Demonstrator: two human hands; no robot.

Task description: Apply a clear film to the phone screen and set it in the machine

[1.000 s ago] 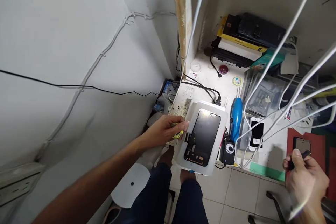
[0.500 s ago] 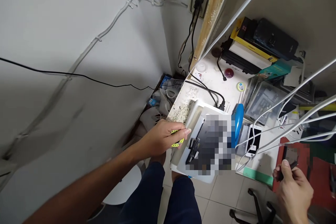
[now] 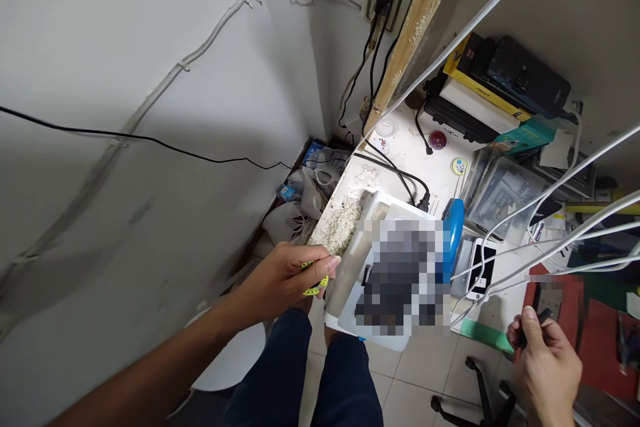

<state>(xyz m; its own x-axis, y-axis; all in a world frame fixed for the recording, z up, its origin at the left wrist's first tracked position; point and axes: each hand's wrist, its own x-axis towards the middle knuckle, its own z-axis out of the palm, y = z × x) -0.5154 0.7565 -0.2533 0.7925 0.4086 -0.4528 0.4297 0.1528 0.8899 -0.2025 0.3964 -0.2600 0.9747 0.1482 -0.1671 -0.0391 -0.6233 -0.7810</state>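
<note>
My left hand (image 3: 305, 277) is closed around a bright yellow object with black dots (image 3: 316, 289), mostly hidden by the fingers, so its kind is unclear. It hovers just left of a white plastic tray (image 3: 345, 260) at the table's corner. A dark flat thing (image 3: 400, 273) lies in the tray, blurred by pixelation. At the right, my right hand (image 3: 547, 353) grips a slim black object (image 3: 544, 317) between thumb and fingers. This hand is over the near edge of a red mat (image 3: 610, 340).
A white phone (image 3: 481, 269) lies right of the tray, beside a blue curved object (image 3: 454, 230). White cables (image 3: 555, 237) hang across the right side. Boxes and cases (image 3: 480, 97) are stacked behind. A wooden post (image 3: 420, 27) rises at the back, and a chair base (image 3: 477, 380) stands below.
My left hand has moved left and slightly down, off the tray's edge, still with the yellow object. My right hand has shifted a little left, still gripping the black object.
</note>
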